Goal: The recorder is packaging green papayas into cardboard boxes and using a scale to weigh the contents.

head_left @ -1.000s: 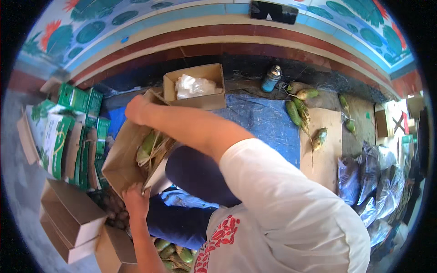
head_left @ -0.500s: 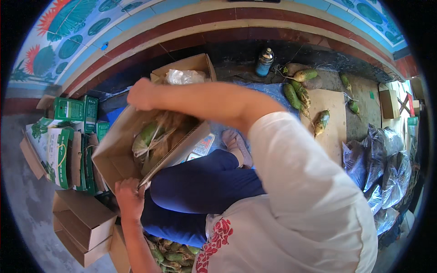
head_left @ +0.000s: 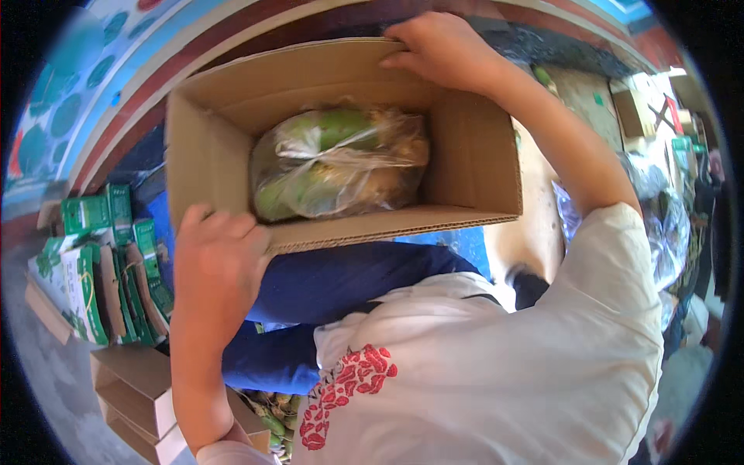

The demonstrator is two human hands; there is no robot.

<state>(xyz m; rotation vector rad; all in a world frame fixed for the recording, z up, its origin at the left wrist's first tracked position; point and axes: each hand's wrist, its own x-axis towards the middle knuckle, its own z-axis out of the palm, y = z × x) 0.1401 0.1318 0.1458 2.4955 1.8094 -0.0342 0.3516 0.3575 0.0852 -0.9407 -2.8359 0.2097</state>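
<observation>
Cardboard box (head_left: 474,167), long and brown, is right in front of the person, between the two hands. Its long side runs from left to right, and its top is open. The left hand (head_left: 221,256) holds tight to the near edge, by the left corner. The right hand (head_left: 446,54) holds the far edge, right of the middle, with the arm reaching around the right end. So the hands are well apart, both clamped on the box, one near and one far.

Inside lies a clear bag (head_left: 341,167) with green vegetables in it. It lies the long way too, and the left hand looks nearer to it. Neither hand seems to touch the bag. I cannot tell if the box rests on the blue pants (head_left: 333,283). Green cartons (head_left: 87,213) stand off to the left.
</observation>
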